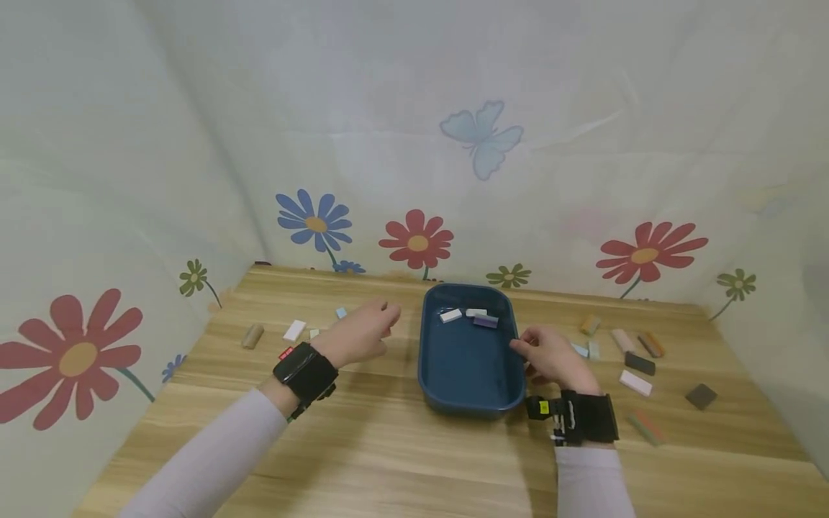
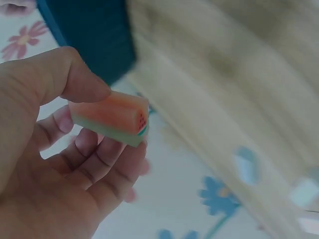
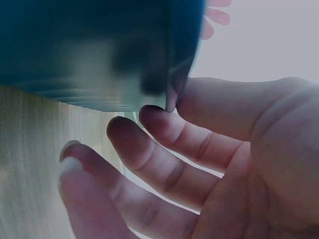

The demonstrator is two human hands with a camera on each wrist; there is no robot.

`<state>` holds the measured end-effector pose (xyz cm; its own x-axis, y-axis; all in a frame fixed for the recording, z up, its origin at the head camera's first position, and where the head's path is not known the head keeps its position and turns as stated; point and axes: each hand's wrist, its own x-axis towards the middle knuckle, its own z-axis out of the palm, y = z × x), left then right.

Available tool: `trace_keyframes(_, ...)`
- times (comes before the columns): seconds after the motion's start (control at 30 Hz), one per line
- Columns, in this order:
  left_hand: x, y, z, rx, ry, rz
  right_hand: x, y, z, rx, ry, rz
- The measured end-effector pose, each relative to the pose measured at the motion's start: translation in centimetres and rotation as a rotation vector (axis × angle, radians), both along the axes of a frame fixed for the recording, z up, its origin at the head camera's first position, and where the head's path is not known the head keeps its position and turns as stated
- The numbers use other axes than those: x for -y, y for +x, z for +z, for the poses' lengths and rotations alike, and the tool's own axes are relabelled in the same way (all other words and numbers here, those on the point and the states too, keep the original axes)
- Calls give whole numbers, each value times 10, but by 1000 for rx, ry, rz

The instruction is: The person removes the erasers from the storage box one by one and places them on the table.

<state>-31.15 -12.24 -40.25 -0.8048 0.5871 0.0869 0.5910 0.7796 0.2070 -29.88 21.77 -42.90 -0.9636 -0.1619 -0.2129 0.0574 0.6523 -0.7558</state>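
Note:
My left hand [image 1: 361, 334], raised over the table left of the bin, pinches a watermelon-patterned eraser [image 2: 107, 114] between thumb and fingers. The eraser is a small block, red-orange above and pale green below, with a printed end. My right hand [image 1: 560, 356] pinches the right rim of the blue plastic bin [image 1: 469, 374], thumb at the rim's edge and a fingertip against it in the right wrist view. Inside the bin, near its far end, lie two white blocks, one [image 1: 450, 315] apart and the other touching a purple-sided block [image 1: 486, 321].
Left on the wooden table [image 1: 388, 460] lie a tan roll-shaped piece [image 1: 252, 336], a white block [image 1: 294, 330] and a light blue one [image 1: 341, 313]. Several more blocks lie right of the bin, including a black one [image 1: 640, 363] and a dark square [image 1: 701, 396]. A flowered cloth [image 1: 363, 144] hangs behind.

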Motion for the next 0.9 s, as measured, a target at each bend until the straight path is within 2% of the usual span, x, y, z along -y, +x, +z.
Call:
trace_keyframes(0.27, 39, 8, -28, -39, -9, -3, 0, 2, 0, 15, -7, -15)
trace_keyframes(0.47, 49, 5, -37, 20, -4, -5, -1, 2, 0, 9, -12, -29)
trace_keyframes(0.63, 53, 3, -50, 77, -36, 12, 0, 4, -3, 22, -23, -29)
trace_keyframes(0.73, 55, 5, -55, 59, -27, 5, 2, 3, -4, 16, -16, -32)
trace_keyframes(0.9, 56, 5, -55, -19, -3, -53, 4, 1, -2, 22, -22, -47)
